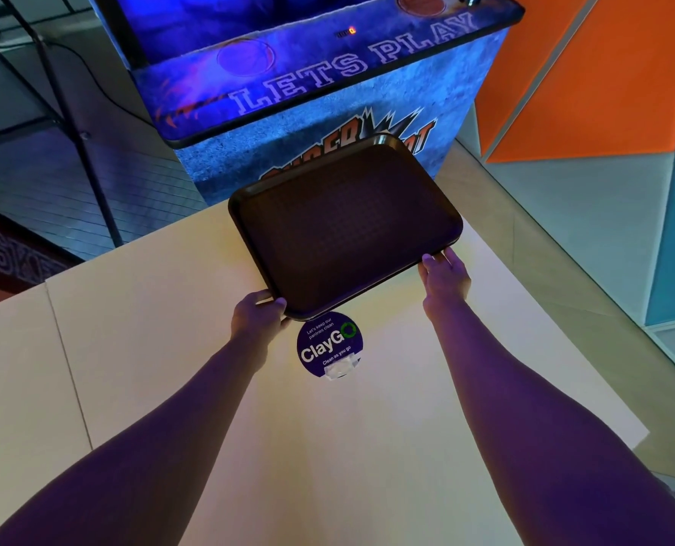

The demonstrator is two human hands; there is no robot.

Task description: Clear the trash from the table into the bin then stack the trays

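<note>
A dark brown tray (343, 226) sits just beyond the round ClayGo sign (330, 346), its near rim overlapping the sign's top edge. The left hand (259, 313), just left of the sign, grips the tray's near left corner, thumb curled over the rim. The right hand (444, 275), up and to the right of the sign, holds the near right corner with its thumb on the rim and fingers along the edge. Whether the tray touches the pale table (150, 329) cannot be told. Far beyond the sign stands an arcade cabinet (328, 92).
</note>
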